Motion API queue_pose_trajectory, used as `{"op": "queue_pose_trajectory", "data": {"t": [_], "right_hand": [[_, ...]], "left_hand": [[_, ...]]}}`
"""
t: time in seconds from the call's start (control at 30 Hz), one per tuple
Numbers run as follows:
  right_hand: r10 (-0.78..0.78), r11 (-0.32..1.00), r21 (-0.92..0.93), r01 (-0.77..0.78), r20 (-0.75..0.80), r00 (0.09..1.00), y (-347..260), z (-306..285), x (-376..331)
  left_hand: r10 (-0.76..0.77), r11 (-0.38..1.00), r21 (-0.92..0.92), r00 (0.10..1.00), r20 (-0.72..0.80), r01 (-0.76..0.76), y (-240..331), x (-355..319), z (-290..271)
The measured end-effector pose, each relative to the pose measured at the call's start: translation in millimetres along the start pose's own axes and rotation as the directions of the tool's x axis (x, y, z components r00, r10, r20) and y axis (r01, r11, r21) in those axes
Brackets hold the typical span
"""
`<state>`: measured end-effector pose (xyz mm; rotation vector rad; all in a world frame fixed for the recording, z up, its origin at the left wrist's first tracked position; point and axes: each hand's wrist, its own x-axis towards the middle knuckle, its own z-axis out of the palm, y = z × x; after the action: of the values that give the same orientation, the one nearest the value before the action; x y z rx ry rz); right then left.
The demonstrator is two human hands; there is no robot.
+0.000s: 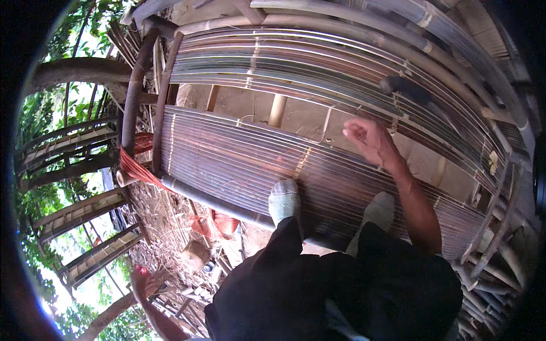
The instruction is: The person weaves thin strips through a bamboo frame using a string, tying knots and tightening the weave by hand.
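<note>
Thin, long bamboo slats are seen bound side by side into a curved panel (239, 159), ribbed and glossy brown. The right hand (367, 139) is raised just above that panel, fingers loosely curled, the grip narrow and nothing visibly held. The left hand (139, 279) is stretched low at the left over littered ground, its grip not made out. Two grey-socked feet (284, 199) are planted on the slats. A second slatted panel (318, 62) is arched behind. Red cord (133, 167) is wrapped round the frame's corner.
</note>
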<state>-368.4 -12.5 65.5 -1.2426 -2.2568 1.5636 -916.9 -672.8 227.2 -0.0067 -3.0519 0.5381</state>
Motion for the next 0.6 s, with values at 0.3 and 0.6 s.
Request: {"op": "queue_pose_trajectory", "data": {"t": [0.3, 0.6], "right_hand": [[0.300, 0.948, -0.141, -0.285, 0.095, 0.949, 31, 32, -19], [0.144, 0.951, -0.244, -0.191, -0.196, 0.970, 49, 61, -25]], "left_hand": [[0.828, 0.077, -0.525, 0.347, -0.441, -0.848, 471, -289, 1], [0.834, 0.054, -0.557, 0.344, -0.432, -0.829, 485, -336, 51]]}}
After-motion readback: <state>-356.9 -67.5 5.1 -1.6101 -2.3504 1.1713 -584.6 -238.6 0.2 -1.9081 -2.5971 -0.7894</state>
